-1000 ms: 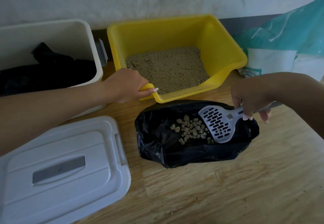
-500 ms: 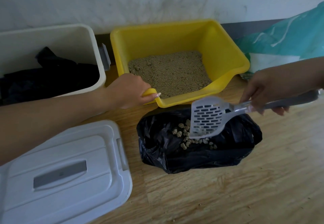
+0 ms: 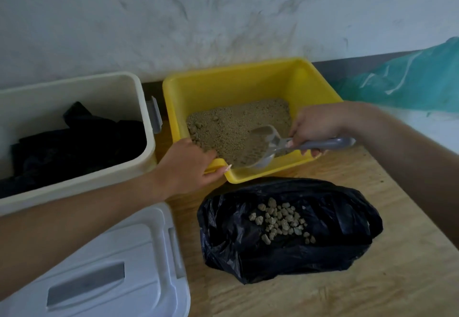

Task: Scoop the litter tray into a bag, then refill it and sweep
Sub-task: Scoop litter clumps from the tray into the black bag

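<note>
- Since 0.5 s ago the grey plastic scoop has left the black bag and now digs into the litter, its blade tilted down and partly buried near the tray's front wall.
- The right hand grips the scoop's long, smooth handle with its fingers curled round it, above the tray's front-right rim.
- The left hand still holds the front-left corner of the litter tray, thumb lying along the rim.
- The tray is glossy yellow plastic, rectangular with sloping walls, and stands against a rough white wall. Its litter is fine, sandy and tan, with a few lumps at the left.
- The crinkled, shiny bag lies open on the grained wooden surface just in front of the tray, with pale knobbly clumps heaped inside.
- 1 off-white rectangular bin stands left of the tray with dark crumpled material in it.
- A smooth white lid with a grey recessed handle lies in front of the bin.
- A teal plastic sack sits at the far right.
</note>
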`<state>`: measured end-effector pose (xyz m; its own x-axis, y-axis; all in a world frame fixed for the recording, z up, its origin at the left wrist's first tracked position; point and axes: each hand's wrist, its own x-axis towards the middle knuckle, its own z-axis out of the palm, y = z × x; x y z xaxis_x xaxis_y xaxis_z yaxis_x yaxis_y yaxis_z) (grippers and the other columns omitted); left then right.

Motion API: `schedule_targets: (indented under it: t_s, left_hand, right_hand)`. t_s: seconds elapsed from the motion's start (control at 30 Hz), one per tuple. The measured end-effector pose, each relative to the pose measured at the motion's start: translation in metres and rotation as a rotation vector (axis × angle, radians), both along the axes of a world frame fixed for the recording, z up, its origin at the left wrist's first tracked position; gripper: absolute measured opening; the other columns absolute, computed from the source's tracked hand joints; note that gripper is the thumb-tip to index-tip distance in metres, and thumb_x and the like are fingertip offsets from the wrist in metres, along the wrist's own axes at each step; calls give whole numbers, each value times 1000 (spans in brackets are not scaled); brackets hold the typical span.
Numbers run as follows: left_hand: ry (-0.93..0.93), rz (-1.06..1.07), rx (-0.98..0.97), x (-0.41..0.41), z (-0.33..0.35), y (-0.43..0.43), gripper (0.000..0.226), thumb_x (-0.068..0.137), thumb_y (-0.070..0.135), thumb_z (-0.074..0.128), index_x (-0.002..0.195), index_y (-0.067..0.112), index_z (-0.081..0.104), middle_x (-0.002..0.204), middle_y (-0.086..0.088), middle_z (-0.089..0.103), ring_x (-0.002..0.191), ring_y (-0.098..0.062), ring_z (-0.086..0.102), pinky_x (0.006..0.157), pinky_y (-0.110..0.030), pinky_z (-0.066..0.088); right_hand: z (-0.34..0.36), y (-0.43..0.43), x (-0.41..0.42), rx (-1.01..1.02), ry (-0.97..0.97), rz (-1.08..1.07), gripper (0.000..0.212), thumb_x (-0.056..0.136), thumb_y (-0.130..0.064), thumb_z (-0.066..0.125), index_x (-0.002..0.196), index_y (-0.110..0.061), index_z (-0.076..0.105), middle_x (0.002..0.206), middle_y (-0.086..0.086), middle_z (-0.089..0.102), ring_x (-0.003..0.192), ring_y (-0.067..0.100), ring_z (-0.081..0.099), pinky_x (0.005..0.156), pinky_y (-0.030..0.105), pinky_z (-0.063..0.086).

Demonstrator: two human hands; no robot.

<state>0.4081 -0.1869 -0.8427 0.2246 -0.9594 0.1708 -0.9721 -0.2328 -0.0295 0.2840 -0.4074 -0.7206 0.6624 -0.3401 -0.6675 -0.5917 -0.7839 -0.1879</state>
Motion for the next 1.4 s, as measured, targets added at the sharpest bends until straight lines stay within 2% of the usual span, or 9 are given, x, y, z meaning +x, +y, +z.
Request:
schedule_targets:
  t_s: [0.1,0.3,0.4,0.67,0.87,1.03,1.17,1.3,1.4]
  left_hand:
    - [-3,3,-14,2,-2,-1,80,84,68,0,85,18,63,57,1,59,55,-19,55,68,-28,39]
    - [-65,-12,-82,6,-9,-3,68,91,64,13,67,19,57,44,2,51,40,-17,48,59,-26,41]
    - [-89,-15,-109,6,-10,-4,57,91,58,26,59,19,53,39,3,46,35,-17,43,56,-24,36]
    - [-44,-53,-152,9,-16,-4,54,91,57,30,60,20,54,37,5,43,32,-14,39,57,-23,29]
    - [-61,-78,-213,9,-17,-3,54,89,55,35,62,17,62,36,4,44,32,-16,40,53,-22,34]
    - [-75,-88,-261,8,-15,-4,53,89,52,36,61,15,61,36,3,41,32,-16,32,51,-22,38]
    - [-100,-90,-265,9,-15,-5,55,90,51,37,51,15,51,37,2,37,36,-16,22,52,-23,29]
    - [-93,-119,-264,10,-13,-5,53,90,49,40,49,15,47,36,0,39,31,-20,32,51,-24,26]
    - [-95,-121,-249,11,-15,-5,54,90,49,38,50,15,50,36,-1,42,32,-20,39,51,-25,29]
  right_hand:
    - [-6,12,26,-43,-4,46,30,96,-20,56,87,5,71,75,12,72,57,15,64,52,25,47]
    - [-11,36,67,-71,83,86,33,96,-12,54,64,-6,53,55,3,62,54,14,56,50,24,44]
    - [-18,46,81,-62,118,111,32,97,-9,49,67,-4,53,69,8,56,59,16,53,58,27,43]
    - [-33,56,86,-27,101,120,36,97,-11,50,62,-6,56,62,5,57,56,15,52,57,26,41]
    - [-59,51,70,78,-42,-84,33,97,-5,50,65,-13,51,67,7,61,50,9,53,44,16,41]
    - [-84,60,71,137,-142,-309,15,97,-7,48,90,1,57,79,15,62,69,24,60,59,30,43]
    - [-100,72,67,139,-271,-308,31,95,-7,45,65,-12,45,67,4,53,55,13,52,51,20,45]
    - [-106,79,71,168,-293,-342,21,95,-3,43,86,1,61,95,19,65,88,31,65,77,37,54]
    - [-111,78,74,173,-353,-392,20,96,-6,44,78,-5,52,93,17,58,88,29,60,78,37,52]
